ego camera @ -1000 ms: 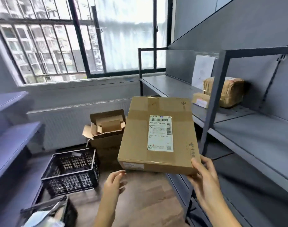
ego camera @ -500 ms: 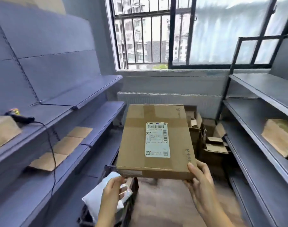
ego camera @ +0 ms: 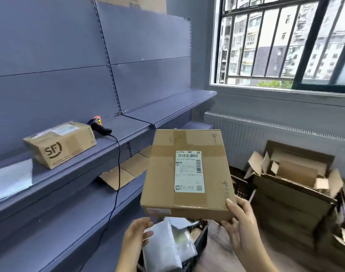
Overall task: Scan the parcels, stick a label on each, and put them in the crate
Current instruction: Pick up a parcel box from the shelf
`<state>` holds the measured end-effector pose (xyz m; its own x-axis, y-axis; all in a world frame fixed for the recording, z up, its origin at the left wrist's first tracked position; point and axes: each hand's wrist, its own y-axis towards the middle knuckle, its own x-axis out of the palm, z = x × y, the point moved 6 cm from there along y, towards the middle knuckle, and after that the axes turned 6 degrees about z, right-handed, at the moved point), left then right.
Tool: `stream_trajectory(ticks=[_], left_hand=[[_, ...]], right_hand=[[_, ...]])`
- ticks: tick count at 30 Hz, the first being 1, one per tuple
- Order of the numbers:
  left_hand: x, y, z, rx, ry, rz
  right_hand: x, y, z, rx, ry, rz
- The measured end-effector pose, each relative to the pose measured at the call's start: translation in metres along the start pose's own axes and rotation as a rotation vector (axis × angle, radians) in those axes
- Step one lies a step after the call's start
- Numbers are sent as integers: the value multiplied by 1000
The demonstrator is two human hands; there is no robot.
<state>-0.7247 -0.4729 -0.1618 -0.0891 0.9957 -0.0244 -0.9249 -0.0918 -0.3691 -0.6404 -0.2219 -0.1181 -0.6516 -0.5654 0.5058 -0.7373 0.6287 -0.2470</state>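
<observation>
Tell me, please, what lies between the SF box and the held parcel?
In the head view, the scanner's black cable hangs there, in front of flattened cardboard.

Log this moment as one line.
right hand: grips parcel at near corner | left hand: open, below parcel | scanner: on shelf beside SF box | crate: white bags inside

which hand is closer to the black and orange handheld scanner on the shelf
Left. The left hand hovers open below and right of the black-and-orange handheld scanner; the right hand is farther right, gripping the near corner of the flat brown cardboard parcel.
</observation>
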Motion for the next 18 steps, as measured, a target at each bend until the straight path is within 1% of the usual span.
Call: stream_trajectory(ticks=[2,5,7,9,13,18], left_hand=[[16,19,1,16,-57,85],[32,31,2,-15,-69,97],[46,37,11,-4,-88,151],[52,39,17,12,-96,197],[43,42,14,-29,-126,316],[22,49,32,0,-128,409]], right_hand=[[11,38,-8,26,-21,-89],[18,66,-11,42,-16,-92],[32,102,-18,90,-30,-160],[48,130,-21,100,-48,-216],[77,156,-11,169,-64,-332],[120,167,5,228,-73,-437]])
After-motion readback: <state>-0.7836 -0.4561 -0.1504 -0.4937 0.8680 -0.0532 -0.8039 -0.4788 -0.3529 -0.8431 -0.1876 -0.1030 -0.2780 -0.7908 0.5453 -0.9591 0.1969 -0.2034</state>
